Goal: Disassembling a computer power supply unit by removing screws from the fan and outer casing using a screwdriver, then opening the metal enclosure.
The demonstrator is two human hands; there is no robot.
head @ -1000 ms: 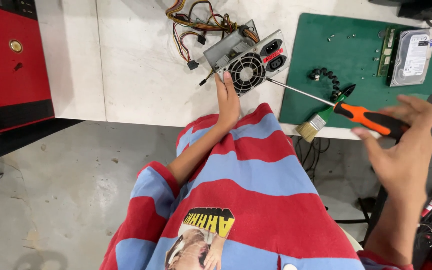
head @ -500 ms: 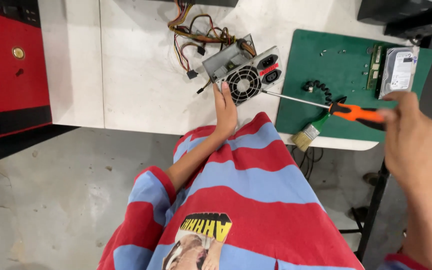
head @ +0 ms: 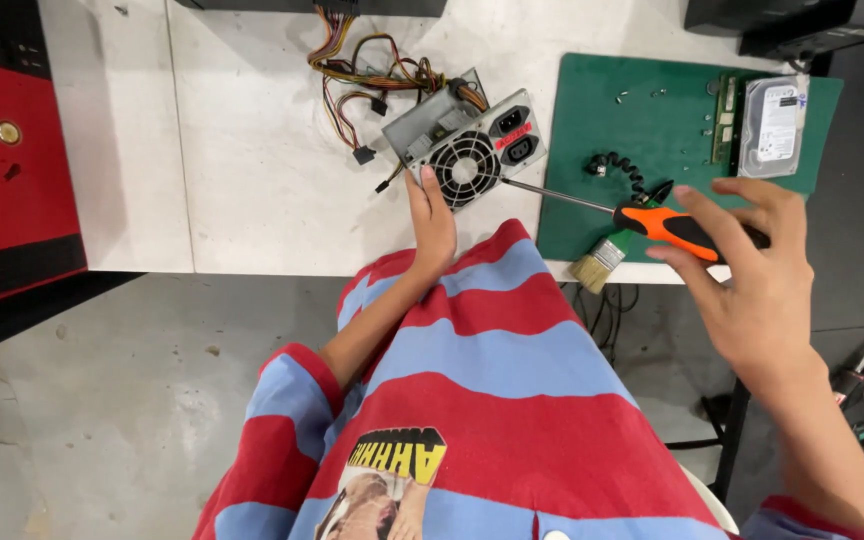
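Presently the right hand [head: 752,280] grasps the screwdriver [head: 642,215], its long axis running leftward, tip at the power supply [head: 467,145] on the bench [head: 252,180], where the nearer left hand [head: 432,220] rests unclenched against the unit's near edge.

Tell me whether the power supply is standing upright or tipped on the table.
Tipped. The power supply leans back on the white table, fan grille facing up toward the camera, with the left hand steadying its near edge.

The power supply [head: 467,145] sits on the worktop [head: 252,150], its cables [head: 372,75] behind. Right of it lies a mat [head: 652,120] bearing a hard drive [head: 770,125]
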